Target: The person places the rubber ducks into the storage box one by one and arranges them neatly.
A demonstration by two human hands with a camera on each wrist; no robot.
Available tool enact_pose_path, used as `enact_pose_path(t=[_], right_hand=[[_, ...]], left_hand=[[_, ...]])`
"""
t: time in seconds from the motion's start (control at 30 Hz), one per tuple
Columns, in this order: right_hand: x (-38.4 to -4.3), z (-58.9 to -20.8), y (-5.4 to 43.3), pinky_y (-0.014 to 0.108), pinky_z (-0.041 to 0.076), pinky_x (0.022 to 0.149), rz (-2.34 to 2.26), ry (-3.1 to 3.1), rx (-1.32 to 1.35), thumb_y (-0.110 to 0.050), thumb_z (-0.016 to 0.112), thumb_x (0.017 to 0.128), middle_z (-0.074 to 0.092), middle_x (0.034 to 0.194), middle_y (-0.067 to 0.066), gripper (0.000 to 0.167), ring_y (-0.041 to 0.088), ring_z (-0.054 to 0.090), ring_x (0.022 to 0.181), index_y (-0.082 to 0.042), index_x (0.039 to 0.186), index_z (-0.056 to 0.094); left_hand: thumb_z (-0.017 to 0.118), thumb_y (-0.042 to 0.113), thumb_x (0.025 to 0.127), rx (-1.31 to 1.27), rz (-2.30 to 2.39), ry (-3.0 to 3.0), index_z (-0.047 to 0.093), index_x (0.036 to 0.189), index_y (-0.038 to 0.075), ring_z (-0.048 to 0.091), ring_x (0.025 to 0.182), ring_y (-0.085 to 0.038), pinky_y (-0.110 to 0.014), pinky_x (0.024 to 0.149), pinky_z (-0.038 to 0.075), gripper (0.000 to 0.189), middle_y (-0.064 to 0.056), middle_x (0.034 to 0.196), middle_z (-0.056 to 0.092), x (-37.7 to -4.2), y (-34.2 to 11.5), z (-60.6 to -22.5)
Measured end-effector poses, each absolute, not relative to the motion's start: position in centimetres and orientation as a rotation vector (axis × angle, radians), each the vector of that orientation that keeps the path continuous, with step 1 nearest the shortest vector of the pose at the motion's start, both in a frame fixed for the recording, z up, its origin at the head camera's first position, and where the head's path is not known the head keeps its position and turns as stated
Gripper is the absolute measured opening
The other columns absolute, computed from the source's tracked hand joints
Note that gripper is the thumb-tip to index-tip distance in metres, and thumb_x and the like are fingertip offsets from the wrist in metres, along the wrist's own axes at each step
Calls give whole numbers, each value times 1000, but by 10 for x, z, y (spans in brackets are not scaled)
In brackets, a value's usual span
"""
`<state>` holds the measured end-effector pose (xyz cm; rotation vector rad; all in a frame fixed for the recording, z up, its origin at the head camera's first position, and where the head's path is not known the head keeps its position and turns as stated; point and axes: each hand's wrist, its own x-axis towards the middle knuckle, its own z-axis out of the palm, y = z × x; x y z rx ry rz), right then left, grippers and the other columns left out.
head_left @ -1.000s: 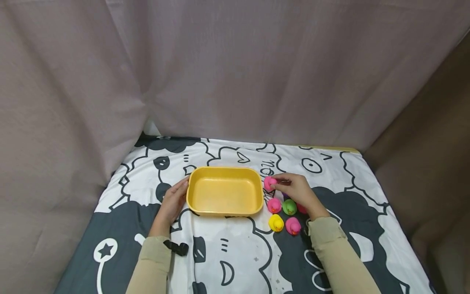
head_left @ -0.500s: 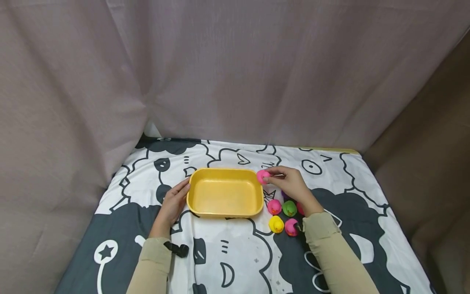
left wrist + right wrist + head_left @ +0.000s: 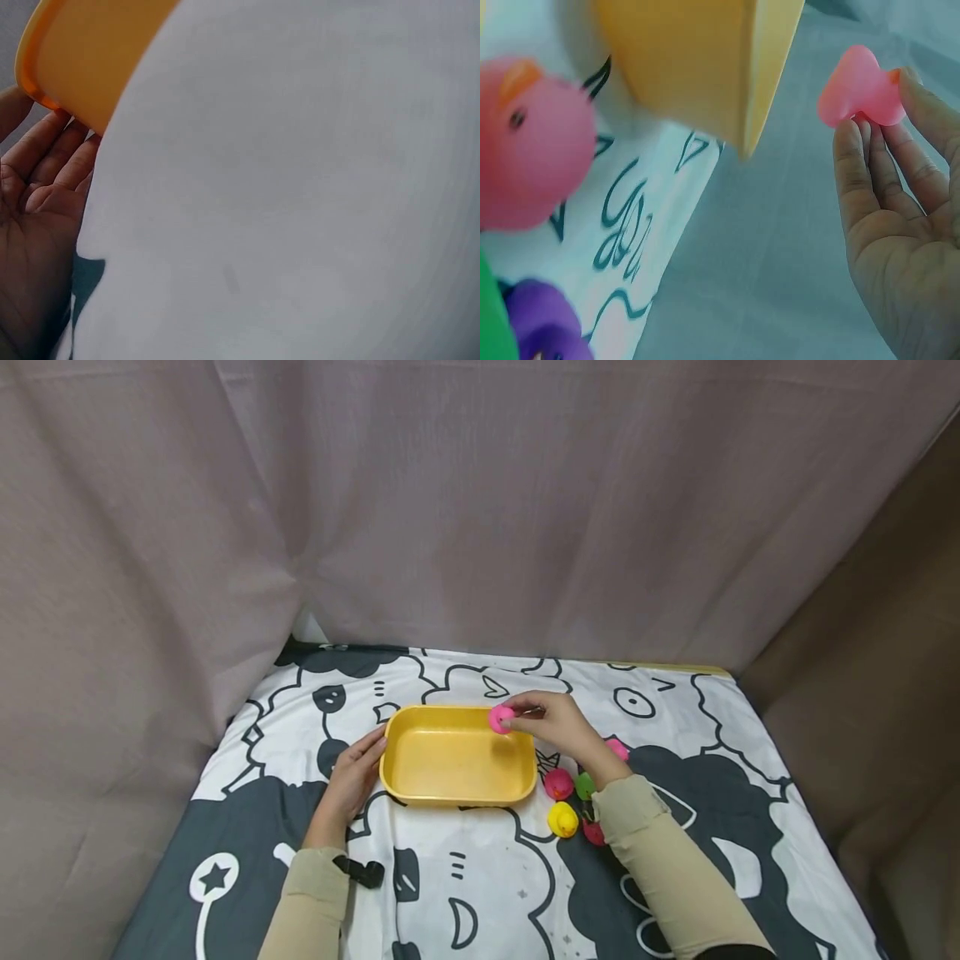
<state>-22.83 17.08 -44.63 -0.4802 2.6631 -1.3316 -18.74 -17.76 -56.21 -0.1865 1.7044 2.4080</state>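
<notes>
Over the right back part of a yellow tray [image 3: 450,770], my right hand [image 3: 551,724] pinches a pink rubber duck [image 3: 500,719] between thumb and fingers. In the right wrist view the duck [image 3: 862,88] is at the fingertips, raised above the cloth. My left hand [image 3: 356,778] rests against the tray's left side. The left wrist view shows its fingers [image 3: 49,146] fairly straight, touching the tray's edge. To the tray's right sit several more ducks: a pink one [image 3: 558,783], a yellow one [image 3: 562,819] and a green one [image 3: 584,786], partly behind my right arm.
A purple duck [image 3: 544,319] shows low in the right wrist view. Another pink duck [image 3: 617,748] sits behind my right wrist, and a red one [image 3: 593,832] beside the sleeve. Patterned cloth [image 3: 487,877] covers the table, and curtains [image 3: 480,527] hang behind it.
My right hand has carried the pink duck left, from beside the tray over its right rim to above its inside. The left hand has stayed at the tray's left side.
</notes>
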Motion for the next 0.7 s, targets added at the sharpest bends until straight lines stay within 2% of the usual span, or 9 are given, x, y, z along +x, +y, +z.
enact_pose_path(t=[0.3,0.7], right_hand=[[-234,-461,130,30,58,91,-1344,2548,-642,-26,81,88,73,107,-4,28,15,67,100,-15,113,76],[-240,-479,96,27,56,87,-1312,2532,-738,-24,81,87,73,99,-10,23,9,66,94,-15,108,77]], left_hand=[[67,25,99,-188,2425,1700,52,147,10,43,140,-17,-24,107,45,53,-2,153,47,-187,-177,-563],[72,29,95,-204,2432,1682,53,146,10,44,139,-16,-24,106,46,58,-2,152,48,-188,-178,-564]])
